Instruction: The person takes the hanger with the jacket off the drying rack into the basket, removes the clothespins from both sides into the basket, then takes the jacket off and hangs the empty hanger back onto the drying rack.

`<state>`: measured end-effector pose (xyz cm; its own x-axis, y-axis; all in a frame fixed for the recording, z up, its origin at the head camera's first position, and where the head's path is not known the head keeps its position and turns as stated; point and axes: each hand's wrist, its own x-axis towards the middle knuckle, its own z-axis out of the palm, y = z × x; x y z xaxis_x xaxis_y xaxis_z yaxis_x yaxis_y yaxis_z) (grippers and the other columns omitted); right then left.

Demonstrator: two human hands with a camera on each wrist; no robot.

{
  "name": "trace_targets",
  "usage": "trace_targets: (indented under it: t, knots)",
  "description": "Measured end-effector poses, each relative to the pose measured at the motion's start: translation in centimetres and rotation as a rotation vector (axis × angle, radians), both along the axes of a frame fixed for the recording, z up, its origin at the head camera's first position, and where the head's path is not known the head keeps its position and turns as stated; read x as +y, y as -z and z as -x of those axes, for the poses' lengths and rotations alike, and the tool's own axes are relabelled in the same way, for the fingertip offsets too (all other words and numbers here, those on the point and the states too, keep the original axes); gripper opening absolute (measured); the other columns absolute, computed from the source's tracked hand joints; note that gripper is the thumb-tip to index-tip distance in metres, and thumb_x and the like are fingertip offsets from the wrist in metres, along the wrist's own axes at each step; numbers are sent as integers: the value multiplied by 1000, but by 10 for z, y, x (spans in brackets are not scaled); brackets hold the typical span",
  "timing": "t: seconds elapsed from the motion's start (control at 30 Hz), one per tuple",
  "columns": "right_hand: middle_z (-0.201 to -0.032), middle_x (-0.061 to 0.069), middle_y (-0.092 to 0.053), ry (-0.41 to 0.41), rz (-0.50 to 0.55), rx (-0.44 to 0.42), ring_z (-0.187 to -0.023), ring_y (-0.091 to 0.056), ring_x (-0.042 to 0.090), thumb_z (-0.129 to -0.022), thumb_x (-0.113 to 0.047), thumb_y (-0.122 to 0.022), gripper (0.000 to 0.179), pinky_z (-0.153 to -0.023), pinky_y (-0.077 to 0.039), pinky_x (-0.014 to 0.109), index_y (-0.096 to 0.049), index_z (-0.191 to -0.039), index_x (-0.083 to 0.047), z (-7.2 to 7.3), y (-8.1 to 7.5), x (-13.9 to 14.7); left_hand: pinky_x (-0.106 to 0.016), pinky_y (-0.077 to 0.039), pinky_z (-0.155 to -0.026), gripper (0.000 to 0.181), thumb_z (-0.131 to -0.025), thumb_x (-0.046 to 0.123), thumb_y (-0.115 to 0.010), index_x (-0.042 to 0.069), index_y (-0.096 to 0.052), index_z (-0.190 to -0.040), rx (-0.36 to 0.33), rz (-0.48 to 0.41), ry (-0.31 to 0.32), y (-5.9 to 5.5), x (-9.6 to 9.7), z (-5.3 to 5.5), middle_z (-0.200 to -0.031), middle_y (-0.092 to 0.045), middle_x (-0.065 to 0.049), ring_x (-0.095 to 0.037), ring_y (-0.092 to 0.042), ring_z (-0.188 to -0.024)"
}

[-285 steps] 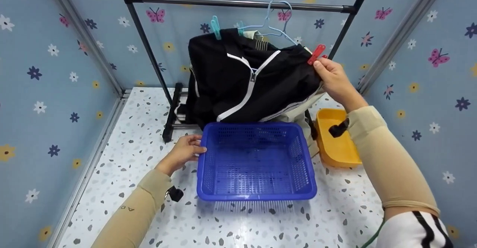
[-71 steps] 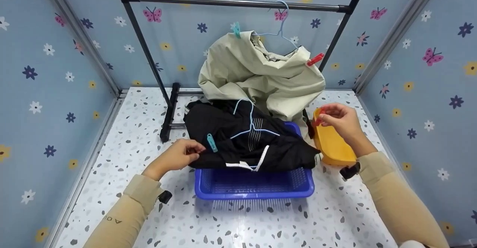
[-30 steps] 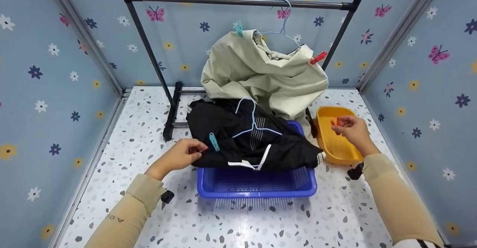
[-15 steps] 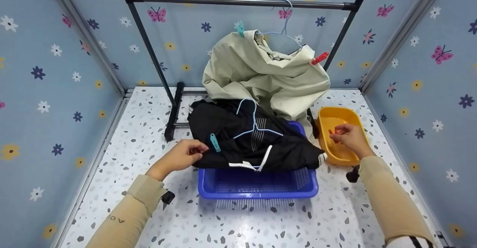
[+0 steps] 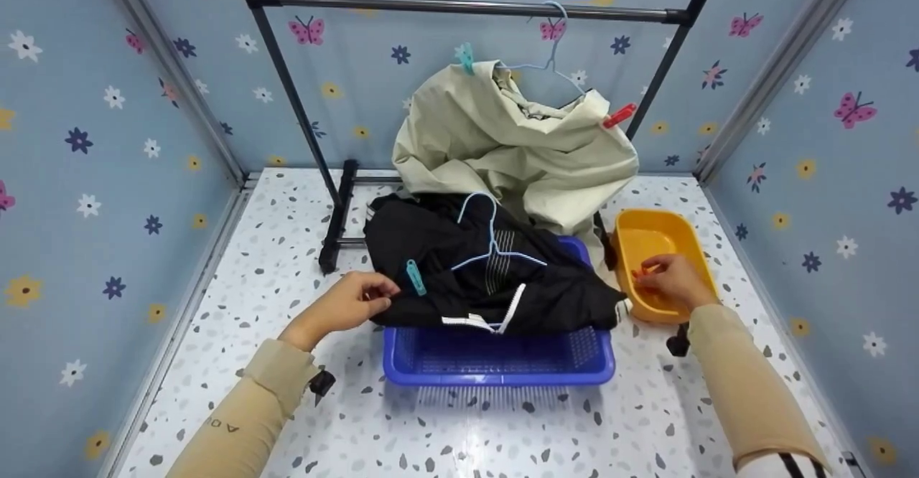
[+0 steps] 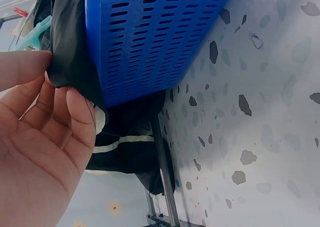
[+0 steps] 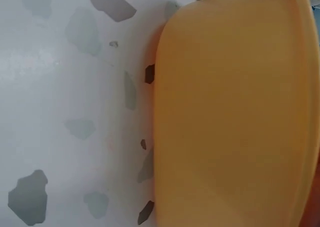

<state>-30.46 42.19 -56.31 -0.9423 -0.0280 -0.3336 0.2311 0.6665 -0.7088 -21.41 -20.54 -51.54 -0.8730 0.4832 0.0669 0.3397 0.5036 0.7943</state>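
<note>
A black zip jacket (image 5: 567, 298) with white trim lies across the blue basket (image 5: 495, 377). My left hand (image 5: 341, 309) pinches its left edge between thumb and fingers, as the left wrist view shows with the black cloth (image 6: 70, 37). Beside that hand, a teal clothespin (image 5: 415, 278) is on the jacket, and a light blue hanger (image 5: 493, 248) sticks out of its neck. Low inside the yellow tray (image 5: 657, 228), my right hand (image 5: 678, 280) holds a red clothespin (image 5: 641, 273). The right wrist view has only the tray's outer wall (image 7: 230, 107) and floor; the fingers are hidden.
Behind the basket stands a black clothes rack (image 5: 445, 6). From its bar hangs a beige garment (image 5: 517, 155) on a blue hanger, with a teal clip (image 5: 467, 58) and a red clip (image 5: 619, 115) on it. Flower-patterned walls close in three sides.
Earlier the jacket hung on the rack with my right hand at its red clothespin; now it lies over the basket. My right hand has carried the clothespin down into the tray.
</note>
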Motion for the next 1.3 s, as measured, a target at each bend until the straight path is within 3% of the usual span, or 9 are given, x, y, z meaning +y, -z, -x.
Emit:
trace_targets:
  t: [0.23,0.47,0.6,0.77,1.3]
  knots:
    - [-112,12,-71,34,55,-36,-81,-72,16,-101,-16,-79,54,-76,-63,26,-59,-143,11,-5,6,5,-25,-52,-73,13,-96,3,-74,0,-78,-108,-26,-1,16,0,-3,1,-96,-75,-10,-11,-62,-83]
    - [-118,16,-71,50,46,-34,-91,-70,22,-103,-24,-78,61,-80,-61,23,-55,-150,7,-3,-5,7,-24,-52,-73,12,-94,3,-77,1,-78,-106,-44,-17,7,4,-6,1,-94,-74,-10,-13,-62,-84]
    - [-120,16,-65,60,11,10,-101,-63,28,-104,-28,-77,60,-83,-59,20,-57,-151,3,-1,-16,6,-23,-51,-73,10,-95,3,-77,0,-78,-105,-49,-29,4,5,-7,0,-94,-74,-9,-12,-62,-84]
    - [-118,10,-65,98,39,62,-106,-60,30,-103,-36,-77,62,-85,-56,19,-58,-152,-1,1,-31,0,-23,-51,-72,9,-96,2,-76,0,-78,-104,-43,-24,-7,6,-6,0,-92,-73,-8,-11,-62,-83]
    - [-103,-4,-68,73,60,241,-89,-64,13,-102,-36,-79,60,-78,-57,15,-63,-144,2,-9,-64,-20,-23,-51,-71,9,-96,3,-75,0,-77,-105,-54,-21,-10,8,-6,-1,-91,-72,-9,-13,-60,-80]
